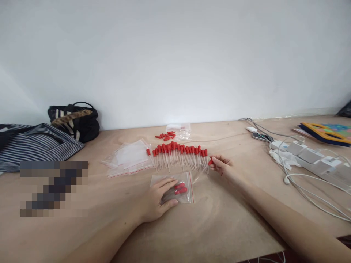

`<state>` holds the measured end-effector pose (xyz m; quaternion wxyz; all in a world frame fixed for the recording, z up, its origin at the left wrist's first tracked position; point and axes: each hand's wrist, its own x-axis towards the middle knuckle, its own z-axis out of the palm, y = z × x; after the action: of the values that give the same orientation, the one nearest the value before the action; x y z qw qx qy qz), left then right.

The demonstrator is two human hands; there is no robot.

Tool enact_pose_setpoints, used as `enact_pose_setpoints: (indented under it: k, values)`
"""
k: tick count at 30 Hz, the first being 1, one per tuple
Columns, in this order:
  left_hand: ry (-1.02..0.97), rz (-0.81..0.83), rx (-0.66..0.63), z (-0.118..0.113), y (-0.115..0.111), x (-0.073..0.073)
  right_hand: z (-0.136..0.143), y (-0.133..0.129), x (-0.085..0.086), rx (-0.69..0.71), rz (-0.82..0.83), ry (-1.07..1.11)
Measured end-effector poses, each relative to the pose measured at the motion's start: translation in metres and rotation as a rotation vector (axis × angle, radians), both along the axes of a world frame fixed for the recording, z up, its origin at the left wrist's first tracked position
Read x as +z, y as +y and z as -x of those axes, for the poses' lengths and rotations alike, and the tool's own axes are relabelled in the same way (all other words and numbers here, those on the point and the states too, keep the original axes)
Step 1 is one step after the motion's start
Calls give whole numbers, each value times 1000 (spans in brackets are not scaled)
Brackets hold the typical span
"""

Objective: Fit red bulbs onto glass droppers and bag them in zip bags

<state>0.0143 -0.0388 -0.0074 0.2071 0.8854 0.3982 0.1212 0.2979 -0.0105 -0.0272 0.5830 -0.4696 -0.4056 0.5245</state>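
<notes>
A clear zip bag (189, 197) with a red seal line lies on the table, with a few red-bulbed droppers (181, 190) inside. Resting on its left part is my left hand (161, 199), fingers spread and thumb apart. My right hand (222, 166) pinches the red bulb of a single glass dropper (204, 169), whose clear tube points down and left toward the bag's sealed edge. Behind both hands, a long row of red-topped droppers (178, 149) lies side by side. Left of that row are several flat zip bags (128, 157), overlapping one another.
Loose red bulbs (166, 136) and a bag of clear tubes (183, 132) lie near the wall. A striped bag (41, 144) and a black bag (85, 124) stand at the left. At the right are a power strip with chargers (312, 159), cables and a colourful board (326, 132).
</notes>
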Motion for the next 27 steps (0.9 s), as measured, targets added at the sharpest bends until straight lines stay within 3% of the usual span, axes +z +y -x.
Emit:
enact_pose_setpoints:
  k: [8, 19, 27]
  values:
    - [-42, 3, 23, -1, -2, 3, 16, -5, -1, -44, -1, 37]
    - [10, 26, 21, -3, -2, 4, -2, -3, 3, -92, 30, 51]
    - [-18, -19, 9, -2, 1, -4, 33, -16, 2, -28, 84, 73]
